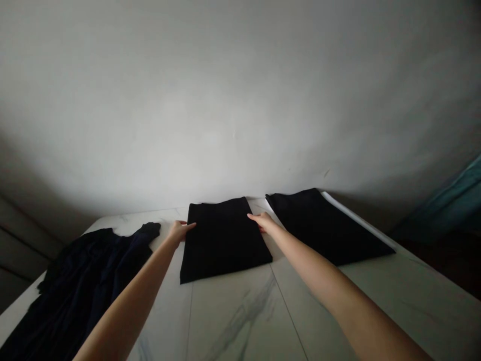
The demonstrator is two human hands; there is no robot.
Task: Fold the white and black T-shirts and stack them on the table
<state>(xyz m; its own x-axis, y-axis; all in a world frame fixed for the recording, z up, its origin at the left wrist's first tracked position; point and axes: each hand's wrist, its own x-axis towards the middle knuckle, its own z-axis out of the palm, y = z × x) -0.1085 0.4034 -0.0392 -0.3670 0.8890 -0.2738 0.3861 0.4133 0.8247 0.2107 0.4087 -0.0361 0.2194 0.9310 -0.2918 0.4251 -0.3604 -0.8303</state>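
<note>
A black folded garment (225, 240) lies as a neat rectangle on the table, near the wall. My left hand (179, 231) grips its left edge, thumb on top and the other fingers partly hidden at the side. On the opposite edge, my right hand (262, 221) pinches the cloth in the same manner. The kind of garment cannot be made out, as the cloth is uniformly dark. A second black folded piece of clothing (323, 225) rests to the right, beyond my right forearm. To the left, a loose dark navy garment (93, 271) spreads out in wrinkles, partly behind my left forearm.
The white marble-patterned table (240, 311) has thin seam lines and meets a plain grey wall (225, 110) at its back edge. Teal fabric (447, 195) hangs at the far right, past the table's side edge.
</note>
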